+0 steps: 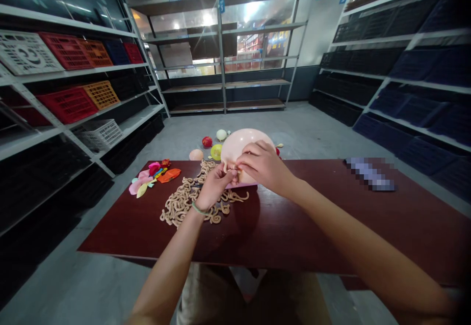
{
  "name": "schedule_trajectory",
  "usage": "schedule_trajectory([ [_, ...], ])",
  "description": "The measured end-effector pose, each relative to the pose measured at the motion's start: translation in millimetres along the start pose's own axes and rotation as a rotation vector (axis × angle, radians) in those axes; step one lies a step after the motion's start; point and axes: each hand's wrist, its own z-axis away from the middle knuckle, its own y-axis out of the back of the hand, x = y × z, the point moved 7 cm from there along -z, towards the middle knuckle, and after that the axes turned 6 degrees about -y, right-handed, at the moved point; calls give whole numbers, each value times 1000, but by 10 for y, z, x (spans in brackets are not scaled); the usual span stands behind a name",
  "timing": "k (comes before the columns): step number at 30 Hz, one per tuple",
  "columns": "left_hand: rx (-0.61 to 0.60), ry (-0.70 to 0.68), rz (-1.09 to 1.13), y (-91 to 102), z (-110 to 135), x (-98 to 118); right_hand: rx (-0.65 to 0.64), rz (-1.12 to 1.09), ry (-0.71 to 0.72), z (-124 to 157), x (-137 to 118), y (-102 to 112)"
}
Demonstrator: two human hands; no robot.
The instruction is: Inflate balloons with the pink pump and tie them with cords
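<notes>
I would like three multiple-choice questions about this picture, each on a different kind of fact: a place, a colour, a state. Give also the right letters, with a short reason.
1. Where is the round pale pink rubber balloon? A) On the floor B) At the far edge of the dark red wooden table C) On a shelf
2. What colour is the thin band on the left wrist? A) Green B) Red C) White
3. What state is the balloon in? A) Flat B) Inflated C) Burst

Answers:
1. B: the left hand and right hand hold it there.
2. A: the band shows green.
3. B: it bulges round and full.
</notes>
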Motion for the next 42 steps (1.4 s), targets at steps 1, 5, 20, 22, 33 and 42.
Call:
schedule_trajectory([
  [1,1,-1,-25,1,5,10,-12,8,-8,-17,10,-26],
  [5,-17,23,-96,6,38,37,-44,6,-20,-42,38,-99],
  [20,370,-279,-392,112,129,216,86,151,-49,15,-63,-245],
  [22,366,-313,-352,84,145,191,131,121,-74,61,-60,-267],
  [33,301,-406,-218,147,194,76,220,11,-101,192,-165,-129],
  [42,224,-403,-270,149,220,96,100,112,-13,142,-220,-83],
])
